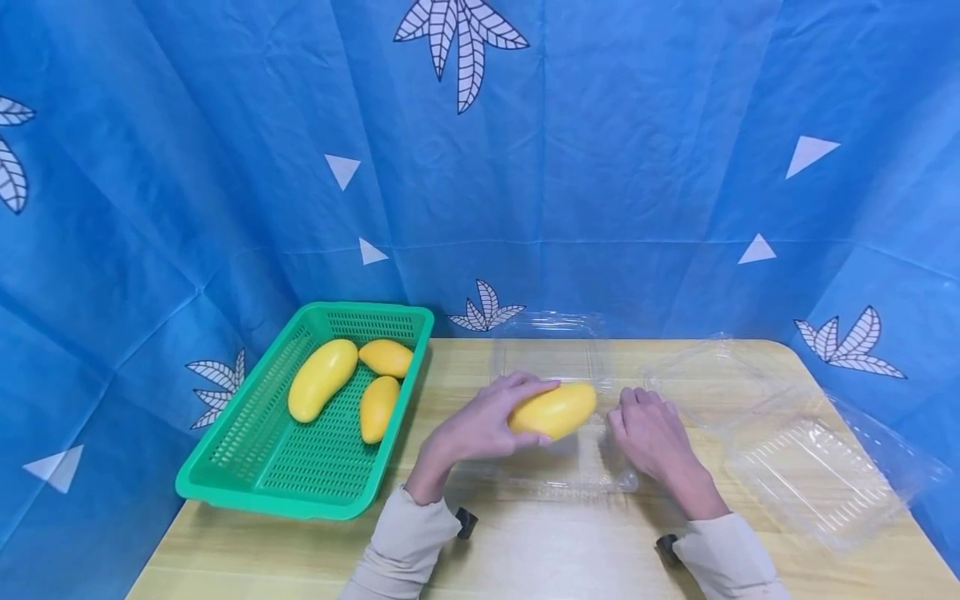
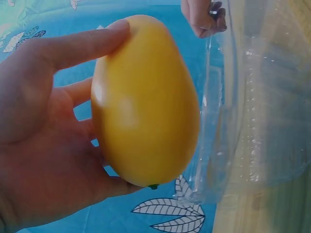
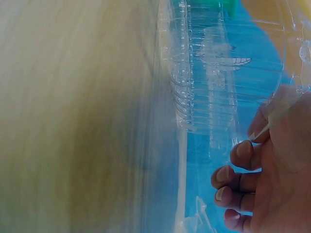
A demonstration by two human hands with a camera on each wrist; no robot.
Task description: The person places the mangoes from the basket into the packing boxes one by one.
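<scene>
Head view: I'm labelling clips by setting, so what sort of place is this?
Probably a staged tabletop workspace: blue leaf-print cloth hangs behind a wood-grain table, which holds a green basket and clear plastic containers.

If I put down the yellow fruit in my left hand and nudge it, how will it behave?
The yellow fruit would probably roll, given its rounded sides, and likely curve, since one end looks narrower. Its glossy skin may be slightly slippery.

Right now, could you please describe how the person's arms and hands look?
The left sleeve and right sleeve are pale off-white and end near the wrists; a small black piece shows beside each cuff. The left hand and right hand are ungloved.
</scene>
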